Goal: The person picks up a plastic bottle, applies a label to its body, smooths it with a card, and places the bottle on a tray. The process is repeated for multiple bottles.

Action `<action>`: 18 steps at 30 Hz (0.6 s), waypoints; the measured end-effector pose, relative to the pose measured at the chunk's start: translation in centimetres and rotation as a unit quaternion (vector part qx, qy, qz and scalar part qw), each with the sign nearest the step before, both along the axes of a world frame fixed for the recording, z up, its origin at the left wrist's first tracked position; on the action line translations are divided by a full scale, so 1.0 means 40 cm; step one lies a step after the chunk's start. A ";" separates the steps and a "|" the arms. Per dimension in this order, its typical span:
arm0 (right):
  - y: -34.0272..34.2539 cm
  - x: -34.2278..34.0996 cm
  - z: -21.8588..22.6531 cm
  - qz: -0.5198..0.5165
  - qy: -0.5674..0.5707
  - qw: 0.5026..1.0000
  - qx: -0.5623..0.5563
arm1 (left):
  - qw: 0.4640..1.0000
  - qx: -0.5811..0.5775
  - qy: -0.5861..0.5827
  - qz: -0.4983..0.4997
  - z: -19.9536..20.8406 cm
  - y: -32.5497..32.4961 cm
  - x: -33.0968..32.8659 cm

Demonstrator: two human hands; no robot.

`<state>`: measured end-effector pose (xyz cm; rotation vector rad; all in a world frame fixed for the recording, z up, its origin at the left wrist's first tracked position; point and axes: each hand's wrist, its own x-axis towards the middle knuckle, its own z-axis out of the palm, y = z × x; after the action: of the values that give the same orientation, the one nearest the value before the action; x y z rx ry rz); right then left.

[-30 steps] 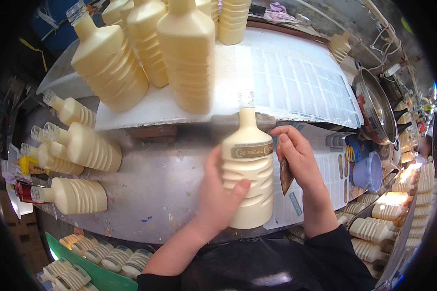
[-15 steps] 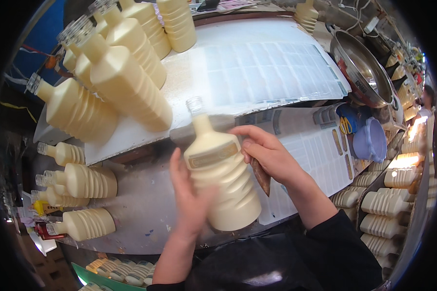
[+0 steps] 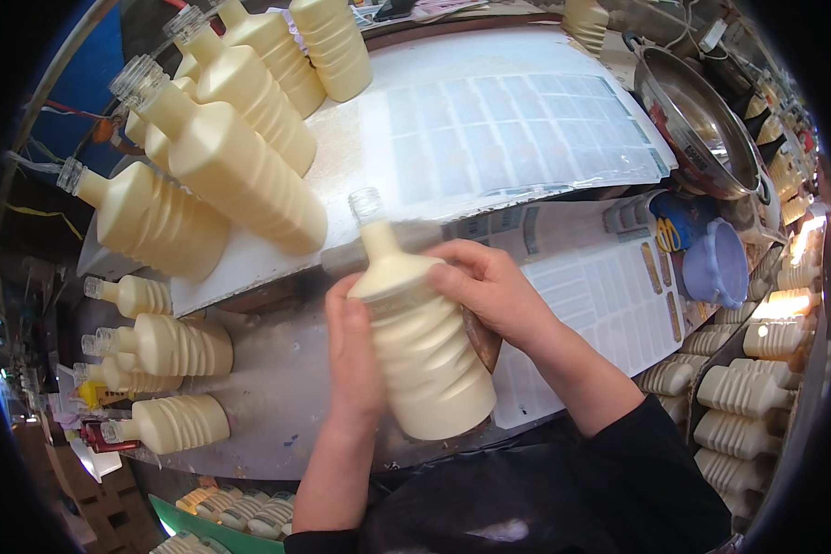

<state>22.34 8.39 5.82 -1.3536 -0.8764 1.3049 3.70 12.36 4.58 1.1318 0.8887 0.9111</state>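
While I watched, my left hand and right hand gripped a ribbed cream bottle between them, tilted above the bench.

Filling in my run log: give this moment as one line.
left hand: grips cream ribbed bottle | right hand: on bottle shoulder | bottle: uncapped, tilted, above label sheet
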 end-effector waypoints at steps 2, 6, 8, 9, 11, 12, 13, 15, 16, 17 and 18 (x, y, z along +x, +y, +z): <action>0.001 -0.001 0.000 0.001 -0.008 1.000 0.005 | 1.000 -0.015 -0.003 0.005 0.011 0.000 0.001; -0.001 0.002 0.017 0.013 -0.033 0.999 -0.002 | 0.990 -0.093 -0.105 0.010 0.015 0.001 0.005; -0.002 0.000 0.016 0.015 -0.037 0.999 -0.004 | 0.999 -0.045 -0.028 -0.009 0.010 0.003 0.002; -0.002 -0.001 0.010 0.012 -0.035 0.999 0.002 | 1.000 -0.021 0.010 -0.019 0.009 0.003 0.001; -0.003 -0.002 0.004 0.010 -0.032 0.999 0.008 | 1.000 -0.020 0.004 -0.017 0.004 0.001 0.001; -0.003 -0.002 0.003 0.009 -0.032 0.999 0.007 | 1.000 -0.018 0.001 -0.016 0.003 0.000 0.002; -0.005 -0.002 0.004 0.008 -0.031 0.999 0.007 | 1.000 -0.016 0.001 -0.016 0.001 0.001 0.002; -0.009 0.004 0.013 0.000 -0.048 0.999 -0.008 | 1.000 -0.013 0.000 -0.019 -0.001 0.002 0.007; -0.010 0.009 0.018 -0.004 -0.057 0.998 -0.016 | 1.000 -0.009 0.014 -0.017 0.001 0.000 0.009; -0.014 0.024 0.022 -0.023 -0.042 0.999 -0.004 | 0.999 -0.004 0.030 -0.010 0.006 -0.006 0.003; -0.017 0.050 0.026 -0.039 -0.027 0.999 0.007 | 0.999 0.001 0.046 0.002 0.011 -0.012 -0.007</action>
<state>24.35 7.72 6.86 -1.4030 -0.8597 1.2061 3.43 11.89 5.01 1.1811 0.9647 0.8682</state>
